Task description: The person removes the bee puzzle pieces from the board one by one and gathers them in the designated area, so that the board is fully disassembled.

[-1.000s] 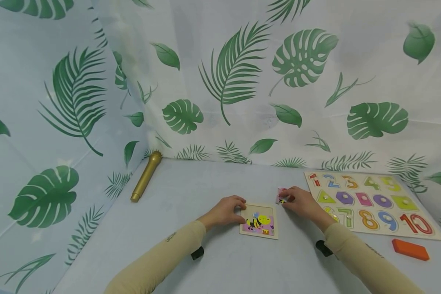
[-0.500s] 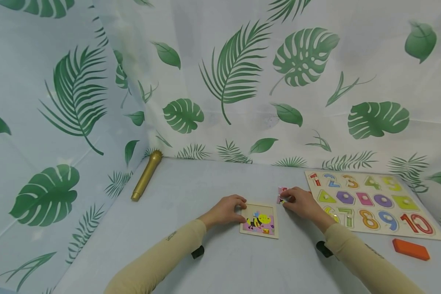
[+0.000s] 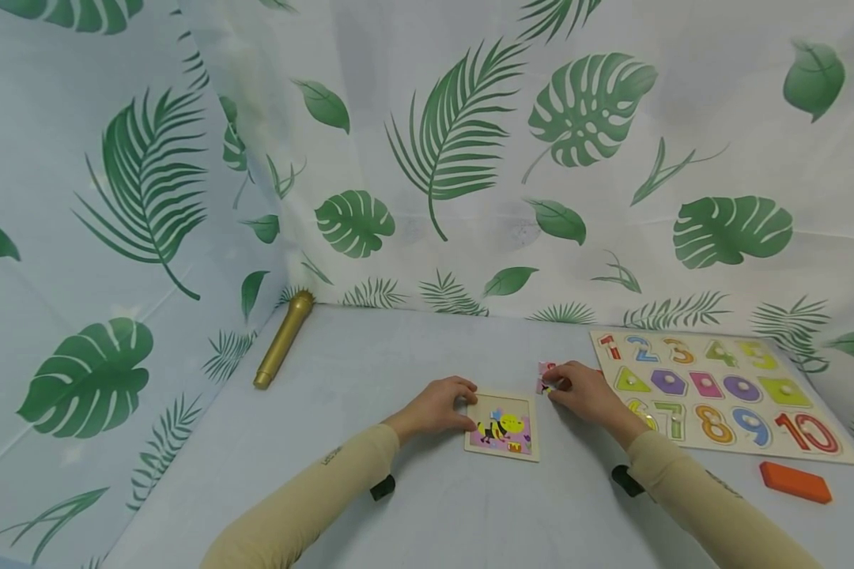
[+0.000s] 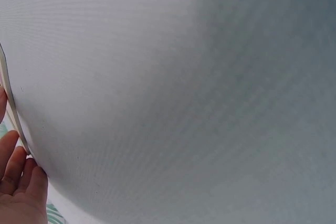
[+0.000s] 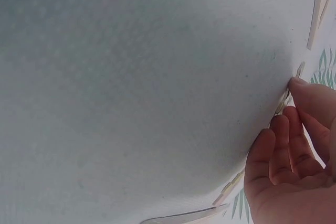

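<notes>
A small square wooden puzzle tray [image 3: 501, 457] with a yellow-and-black bee picture lies on the table; bare wood shows along its upper part. My left hand [image 3: 437, 407] holds the tray's left side, thumb low on the edge and fingertips at the upper left corner. Right of the tray, my right hand [image 3: 583, 393] pinches a pink puzzle piece [image 3: 543, 379] with black and yellow marks, partly hidden by the fingers. In the right wrist view, thumb and fingertips are at the thin edge of the piece [image 5: 284, 101], low on the table.
At right lies a wooden peg board [image 3: 690, 403] with numbers and shapes, its left edge partly behind my right hand. An orange block [image 3: 795, 483] is in front of it. A gold microphone [image 3: 283, 341] lies at the far left, near the leaf-patterned curtain [image 3: 413, 174].
</notes>
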The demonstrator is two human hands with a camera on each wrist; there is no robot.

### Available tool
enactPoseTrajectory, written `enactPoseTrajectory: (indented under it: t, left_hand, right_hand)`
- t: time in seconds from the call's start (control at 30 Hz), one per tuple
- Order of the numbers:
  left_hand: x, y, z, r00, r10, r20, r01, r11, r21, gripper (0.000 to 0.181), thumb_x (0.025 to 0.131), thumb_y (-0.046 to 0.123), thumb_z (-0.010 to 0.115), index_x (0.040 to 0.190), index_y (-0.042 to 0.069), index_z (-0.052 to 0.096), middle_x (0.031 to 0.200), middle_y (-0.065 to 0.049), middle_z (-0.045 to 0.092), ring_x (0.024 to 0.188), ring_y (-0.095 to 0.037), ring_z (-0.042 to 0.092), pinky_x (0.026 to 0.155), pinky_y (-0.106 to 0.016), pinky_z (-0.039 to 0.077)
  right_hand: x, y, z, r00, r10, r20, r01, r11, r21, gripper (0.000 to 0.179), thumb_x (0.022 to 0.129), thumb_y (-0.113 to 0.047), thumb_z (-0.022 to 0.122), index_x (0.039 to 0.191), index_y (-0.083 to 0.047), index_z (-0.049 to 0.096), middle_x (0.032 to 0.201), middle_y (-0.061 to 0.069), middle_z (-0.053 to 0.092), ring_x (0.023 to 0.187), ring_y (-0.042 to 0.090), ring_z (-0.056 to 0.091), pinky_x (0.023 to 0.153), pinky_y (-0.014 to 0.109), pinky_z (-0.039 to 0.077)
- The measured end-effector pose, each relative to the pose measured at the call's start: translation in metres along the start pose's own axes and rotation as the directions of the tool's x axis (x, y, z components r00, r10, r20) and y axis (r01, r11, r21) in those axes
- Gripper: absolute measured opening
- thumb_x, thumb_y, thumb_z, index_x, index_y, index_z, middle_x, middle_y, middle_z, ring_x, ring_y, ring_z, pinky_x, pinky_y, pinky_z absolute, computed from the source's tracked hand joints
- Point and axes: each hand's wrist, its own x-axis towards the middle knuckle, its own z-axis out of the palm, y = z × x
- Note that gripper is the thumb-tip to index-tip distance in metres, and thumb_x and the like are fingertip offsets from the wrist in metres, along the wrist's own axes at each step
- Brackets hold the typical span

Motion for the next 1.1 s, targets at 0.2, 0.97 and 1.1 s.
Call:
enactPoseTrajectory:
  t: [0.2, 0.97, 1.1]
  left_hand:
    - [0.000, 0.000, 0.001, 1.000, -0.008, 0.001, 0.008, 1.000, 0.002, 0.042, 0.082, 0.026, 0.081, 0.118, 0.007, 0.069, 0.135, -0.002, 0.057, 0.129, -0.019, 0.049, 0.110, -0.030, 0.035]
    - [-0.001, 0.002, -0.001, 1.000, 0.000, 0.006, 0.000, 1.000, -0.005, 0.043, 0.083, 0.024, 0.080, 0.119, 0.005, 0.068, 0.136, -0.004, 0.056, 0.130, -0.020, 0.048, 0.111, -0.032, 0.035]
    - [0.000, 0.001, -0.001, 1.000, 0.005, 0.001, -0.005, 1.000, -0.003, 0.043, 0.082, 0.025, 0.081, 0.118, 0.005, 0.068, 0.136, -0.004, 0.056, 0.129, -0.020, 0.049, 0.111, -0.032, 0.035]
  right_hand:
    - [0.000, -0.001, 0.001, 1.000, 0.006, 0.006, -0.006, 1.000, -0.010, 0.029, 0.088, -0.005, 0.070, 0.116, 0.000, 0.066, 0.108, 0.014, 0.061, 0.095, 0.027, 0.057, 0.086, 0.045, 0.052]
    - [-0.002, -0.005, -0.002, 1.000, 0.016, 0.000, -0.016, 1.000, 0.016, 0.029, 0.089, -0.008, 0.069, 0.117, -0.001, 0.066, 0.110, 0.012, 0.062, 0.097, 0.026, 0.057, 0.087, 0.044, 0.052]
    - [-0.004, -0.017, -0.003, 1.000, 0.001, 0.003, -0.001, 0.998, 0.070, 0.028, 0.092, -0.012, 0.067, 0.118, -0.003, 0.066, 0.114, 0.012, 0.063, 0.099, 0.026, 0.057, 0.086, 0.042, 0.052]
